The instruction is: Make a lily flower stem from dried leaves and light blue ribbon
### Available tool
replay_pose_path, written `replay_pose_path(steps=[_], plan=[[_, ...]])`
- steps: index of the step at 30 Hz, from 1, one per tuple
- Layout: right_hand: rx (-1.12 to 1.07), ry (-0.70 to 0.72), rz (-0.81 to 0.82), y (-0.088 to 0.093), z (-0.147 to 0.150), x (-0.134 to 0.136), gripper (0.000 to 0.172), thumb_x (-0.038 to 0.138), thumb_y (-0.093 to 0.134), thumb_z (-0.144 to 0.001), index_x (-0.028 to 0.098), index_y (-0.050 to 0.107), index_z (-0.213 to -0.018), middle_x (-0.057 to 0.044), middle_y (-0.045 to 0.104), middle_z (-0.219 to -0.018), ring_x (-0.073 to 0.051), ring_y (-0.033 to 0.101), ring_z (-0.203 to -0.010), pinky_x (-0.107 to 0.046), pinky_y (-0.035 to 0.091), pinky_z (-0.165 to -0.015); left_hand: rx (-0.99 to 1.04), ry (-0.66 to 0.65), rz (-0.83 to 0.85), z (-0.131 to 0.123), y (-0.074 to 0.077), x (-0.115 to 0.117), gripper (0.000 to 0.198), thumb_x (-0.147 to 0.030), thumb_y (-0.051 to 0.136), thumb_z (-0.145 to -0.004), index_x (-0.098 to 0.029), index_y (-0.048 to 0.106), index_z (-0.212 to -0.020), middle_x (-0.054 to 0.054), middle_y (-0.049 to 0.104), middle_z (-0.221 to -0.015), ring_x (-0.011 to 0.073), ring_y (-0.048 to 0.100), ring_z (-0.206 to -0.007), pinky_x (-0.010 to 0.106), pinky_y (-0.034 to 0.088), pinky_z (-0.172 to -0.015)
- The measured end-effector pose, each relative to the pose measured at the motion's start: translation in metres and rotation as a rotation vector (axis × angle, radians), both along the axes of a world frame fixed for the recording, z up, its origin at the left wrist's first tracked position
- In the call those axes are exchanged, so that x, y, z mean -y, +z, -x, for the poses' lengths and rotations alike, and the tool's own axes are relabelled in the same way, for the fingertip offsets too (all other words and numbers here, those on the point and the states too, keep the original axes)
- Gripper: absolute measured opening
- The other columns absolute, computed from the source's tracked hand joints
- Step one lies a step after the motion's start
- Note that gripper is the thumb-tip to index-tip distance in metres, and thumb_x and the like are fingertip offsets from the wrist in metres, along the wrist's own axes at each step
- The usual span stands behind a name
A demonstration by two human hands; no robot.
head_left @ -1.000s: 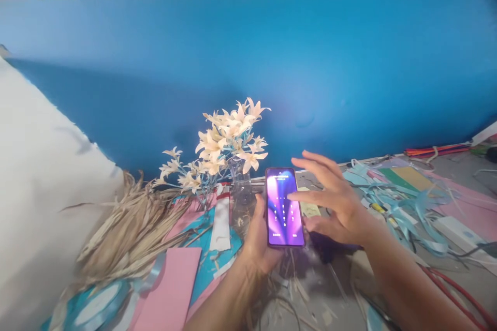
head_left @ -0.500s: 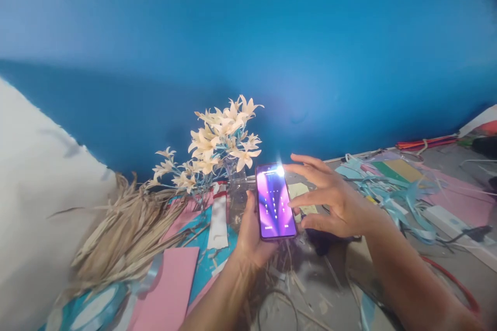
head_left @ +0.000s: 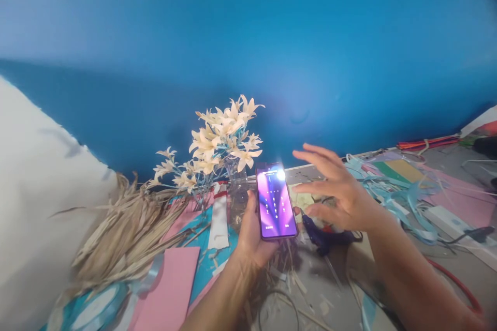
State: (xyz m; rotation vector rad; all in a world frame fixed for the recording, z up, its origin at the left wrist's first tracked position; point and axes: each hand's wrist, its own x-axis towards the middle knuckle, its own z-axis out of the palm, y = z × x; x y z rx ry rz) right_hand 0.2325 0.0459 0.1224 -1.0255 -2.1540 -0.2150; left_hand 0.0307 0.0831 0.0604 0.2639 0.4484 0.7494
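A lit phone (head_left: 276, 206) is held upright in the left hand (head_left: 253, 240), thumb along its edge; the right hand (head_left: 341, 199) hovers just beside it, fingers spread apart; behind, a clear vase (head_left: 236, 180) holds cream flowers (head_left: 224, 137), dry leaves (head_left: 116, 232) lying to the left.

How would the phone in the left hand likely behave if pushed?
The phone is probably stiff, looking like a flat, straight-edged slab. Its screen may be slippery, judging by the bright glare near its top. A push up there might tilt it, since the left hand seems to hold it lower down.
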Motion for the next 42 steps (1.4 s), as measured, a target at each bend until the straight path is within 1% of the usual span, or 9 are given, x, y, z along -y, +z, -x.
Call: replay_pose_path(steps=[4, 7, 16, 22, 27, 29, 33, 37, 42], plan=[[-0.065, -0.094, -0.070, 0.008, -0.019, 0.006, 0.030, 0.049, 0.058, -0.091, 0.029, 0.075, -0.106, -0.003, 0.039, -0.153, -0.036, 0.028, -0.142, -0.060, 0.029, -0.112, -0.041, 0.013, 0.021, 0.000, -0.002, -0.001, 0.063, -0.066, 0.043, -0.088, -0.012, 0.065, -0.111, 0.014, 0.072, -0.092, 0.0307, 0.069, -0.085, 0.046, 0.054, -0.072], [-0.064, -0.110, -0.075, 0.011, -0.025, 0.008, 0.030, 0.048, 0.057, -0.092, 0.029, 0.076, -0.104, -0.002, 0.039, -0.153, -0.035, 0.027, -0.143, -0.059, 0.029, -0.113, -0.027, 0.001, 0.011, 0.000, -0.002, -0.001, 0.064, -0.066, 0.043, -0.088, -0.012, 0.063, -0.116, 0.014, 0.071, -0.095, 0.0310, 0.069, -0.087, 0.046, 0.054, -0.073], [0.050, 0.053, 0.023, -0.002, 0.003, -0.004, 0.032, 0.053, 0.065, -0.085, 0.028, 0.078, -0.100, -0.005, 0.038, -0.154, -0.038, 0.029, -0.141, -0.058, 0.032, -0.111, 0.041, -0.035, 0.010, 0.000, 0.002, 0.001, 0.065, -0.067, 0.041, -0.088, -0.012, 0.066, -0.111, 0.014, 0.073, -0.090, 0.0282, 0.069, -0.079, 0.044, 0.053, -0.075], [0.117, 0.069, 0.079, -0.006, 0.018, -0.006, 0.027, 0.048, 0.065, -0.086, 0.026, 0.078, -0.097, -0.008, 0.040, -0.153, -0.038, 0.029, -0.141, -0.058, 0.031, -0.110, 0.061, -0.026, -0.003, 0.000, 0.005, 0.003, 0.064, -0.064, 0.041, -0.090, -0.010, 0.067, -0.112, 0.015, 0.073, -0.090, 0.0262, 0.069, -0.079, 0.041, 0.052, -0.078], [0.033, 0.099, 0.031, -0.006, 0.009, -0.007, 0.031, 0.051, 0.063, -0.087, 0.026, 0.078, -0.099, -0.006, 0.038, -0.154, -0.037, 0.030, -0.141, -0.057, 0.032, -0.110, 0.036, -0.030, -0.001, 0.001, 0.003, 0.001, 0.064, -0.065, 0.040, -0.090, -0.010, 0.067, -0.110, 0.014, 0.073, -0.088, 0.0271, 0.069, -0.079, 0.043, 0.053, -0.076], [-0.054, 0.106, -0.028, -0.002, 0.000, -0.003, 0.035, 0.054, 0.059, -0.089, 0.027, 0.077, -0.102, -0.006, 0.037, -0.154, -0.037, 0.030, -0.141, -0.058, 0.030, -0.112, 0.020, -0.021, -0.005, 0.001, 0.000, 0.000, 0.063, -0.065, 0.040, -0.090, -0.011, 0.066, -0.110, 0.014, 0.073, -0.089, 0.0280, 0.069, -0.080, 0.044, 0.053, -0.074], [-0.174, 0.057, -0.092, 0.008, -0.017, 0.007, 0.033, 0.051, 0.053, -0.093, 0.029, 0.075, -0.105, -0.002, 0.039, -0.154, -0.037, 0.030, -0.141, -0.059, 0.028, -0.113, -0.018, -0.001, 0.017, 0.001, -0.002, -0.001, 0.063, -0.066, 0.042, -0.089, -0.012, 0.065, -0.112, 0.014, 0.072, -0.091, 0.0303, 0.070, -0.085, 0.047, 0.054, -0.074], [-0.161, 0.039, -0.082, 0.013, -0.021, 0.012, 0.033, 0.052, 0.051, -0.094, 0.031, 0.075, -0.104, 0.000, 0.039, -0.153, -0.036, 0.029, -0.142, -0.059, 0.029, -0.113, -0.056, 0.007, 0.029, 0.000, 0.000, 0.000, 0.063, -0.066, 0.042, -0.089, -0.012, 0.065, -0.112, 0.014, 0.072, -0.092, 0.0310, 0.070, -0.085, 0.048, 0.055, -0.074], [-0.085, 0.081, -0.006, 0.011, -0.014, 0.009, 0.036, 0.055, 0.054, -0.092, 0.028, 0.077, -0.101, -0.003, 0.040, -0.153, -0.036, 0.027, -0.142, -0.059, 0.029, -0.113, -0.067, 0.025, 0.020, -0.001, 0.001, 0.000, 0.063, -0.065, 0.042, -0.089, -0.011, 0.065, -0.113, 0.014, 0.072, -0.092, 0.0304, 0.070, -0.082, 0.046, 0.055, -0.071]])
